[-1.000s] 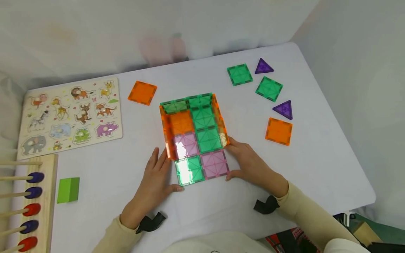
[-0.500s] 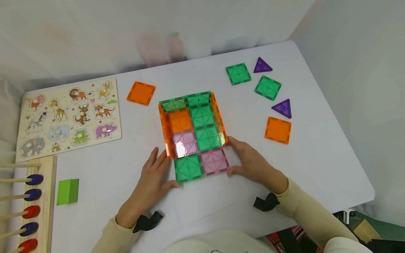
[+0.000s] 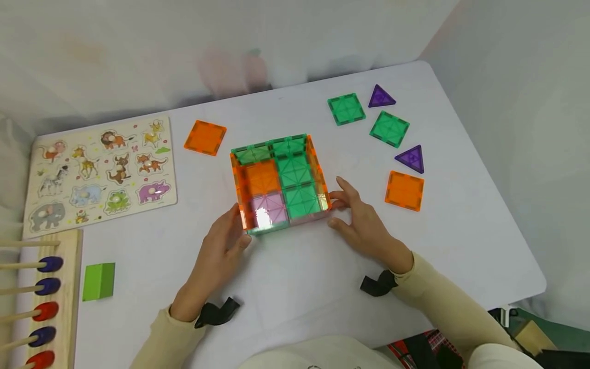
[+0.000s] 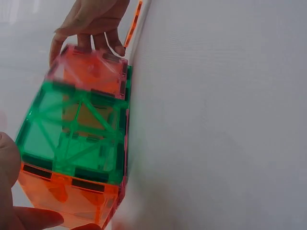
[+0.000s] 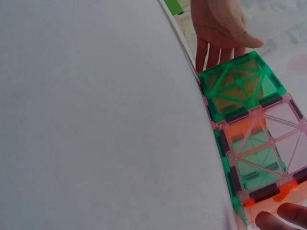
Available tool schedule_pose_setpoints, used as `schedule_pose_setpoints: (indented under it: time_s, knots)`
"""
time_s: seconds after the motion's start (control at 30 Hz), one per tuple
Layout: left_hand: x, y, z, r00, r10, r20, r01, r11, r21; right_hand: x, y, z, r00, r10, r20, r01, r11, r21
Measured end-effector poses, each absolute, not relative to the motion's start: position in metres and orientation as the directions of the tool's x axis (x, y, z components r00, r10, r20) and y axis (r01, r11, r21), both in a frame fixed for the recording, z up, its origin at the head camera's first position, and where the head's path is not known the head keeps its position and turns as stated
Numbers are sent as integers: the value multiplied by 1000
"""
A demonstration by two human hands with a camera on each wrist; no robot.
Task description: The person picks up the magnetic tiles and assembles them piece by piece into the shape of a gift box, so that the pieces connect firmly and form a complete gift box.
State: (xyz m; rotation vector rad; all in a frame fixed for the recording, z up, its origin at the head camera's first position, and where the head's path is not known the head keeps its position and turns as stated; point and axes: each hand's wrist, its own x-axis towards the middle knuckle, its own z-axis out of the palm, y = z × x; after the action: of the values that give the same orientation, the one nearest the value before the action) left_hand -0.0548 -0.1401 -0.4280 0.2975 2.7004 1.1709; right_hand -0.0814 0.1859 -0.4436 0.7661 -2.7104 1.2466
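Apparently the step in hand is closing off the near side of an open-topped box of magnetic tiles point(image 3: 296, 171), which sits at the centre of the head view on the white table point(image 3: 470, 241). Its near side is made of a green front tile point(image 4: 74, 129) and a pink front tile point(image 5: 271, 141), both appearing to stand up along the near edge of the floor. I would judge that the next move calls for light, even pressure at the two near corners, so the tiles meet the side walls without pushing them inward. Whether the pink tile's outer edge is fully flush, I cannot tell.

The left hand point(image 3: 218, 246) is at the box's lower left corner in the head view, its fingers fairly straight against the left orange wall point(image 3: 240, 197) and its thumb apart from them, near the end of the green tile. The right hand point(image 3: 366, 228) is at the lower right corner, fingers and thumb apart, loosely bent beside the right orange wall point(image 3: 318, 169); it is clamped on nothing, and firm contact there is hard to make out. So the box lies between the two hands, just past the thumbs.

Loose green squares point(image 3: 346, 109) and purple triangles point(image 3: 412, 159) lie towards the upper right, well apart from both hands.
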Motion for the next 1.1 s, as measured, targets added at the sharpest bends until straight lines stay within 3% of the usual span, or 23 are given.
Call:
schedule_pose_setpoints:
  time_s: [0.23,0.4,0.47,0.53,0.63,0.77,0.87,1.1]
  knots:
    - [-60,-139,-425,-972,221,-75,86,639,765,-84,193,-433,-902,-338,267,-429,638,-640]
    - [-61,-137,-426,-967,239,-88,77,603,794,-89,224,-428,-853,-307,423,-498,724,-478]
    - [-61,-136,-427,-965,244,-99,70,601,796,-91,242,-427,-858,-289,424,-470,775,-423]
    - [-61,-135,-428,-963,246,-112,63,607,793,-91,262,-426,-907,-259,334,-385,832,-401]
    - [-60,-135,-428,-962,241,-127,50,615,787,-89,286,-423,-975,-198,103,-222,905,-364]
    - [-60,-135,-428,-963,238,-127,45,605,795,-87,304,-422,-980,-152,-130,-104,943,-317]
    - [-61,-134,-429,-963,241,-121,49,598,800,-87,309,-424,-975,-161,-154,-105,942,-320]
    - [-61,-133,-429,-961,250,-121,49,580,813,-87,306,-430,-976,-212,-53,-188,940,-285]
